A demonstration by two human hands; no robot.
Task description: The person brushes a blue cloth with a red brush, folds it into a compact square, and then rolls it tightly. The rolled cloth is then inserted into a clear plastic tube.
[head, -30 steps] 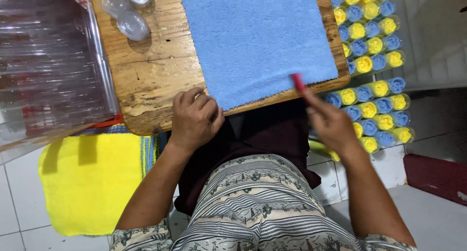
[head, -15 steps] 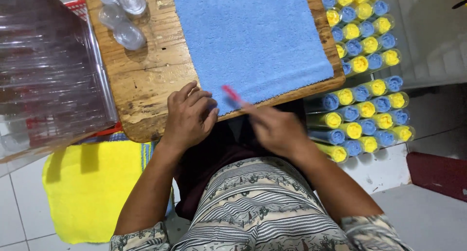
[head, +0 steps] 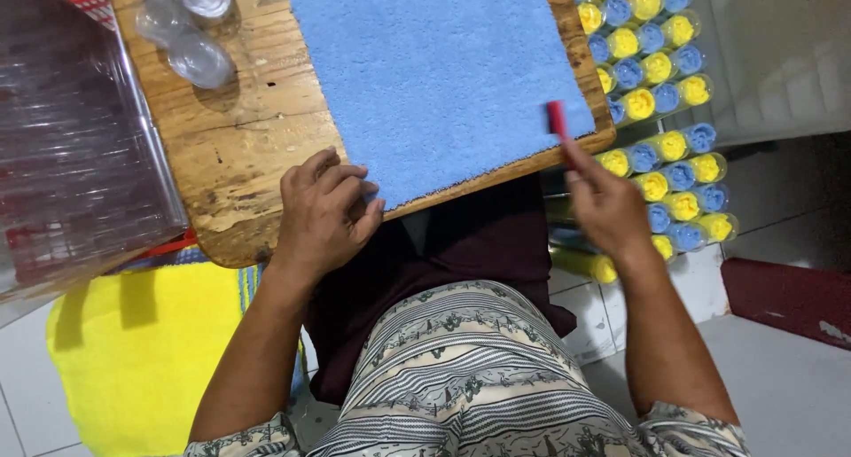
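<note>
A blue cloth (head: 439, 71) lies flat on a worn wooden board (head: 239, 147) that rests over my lap. My left hand (head: 324, 210) presses down on the board's near edge, its fingertips touching the cloth's near left corner. My right hand (head: 605, 204) hovers at the board's near right corner and pinches a small red stick-like tool (head: 557, 120), whose tip stands over the cloth's right edge.
Several clear plastic cups (head: 191, 31) stand at the board's far left. A stack of clear plastic containers (head: 62, 138) sits on the left. Rows of tubes with yellow and blue cloth rolls (head: 660, 93) lie to the right. A yellow cloth (head: 133, 351) covers the floor at lower left.
My right hand swung with the red tool from the board's right edge toward the middle, then back out to the right corner. My left hand stayed on the board's edge.
</note>
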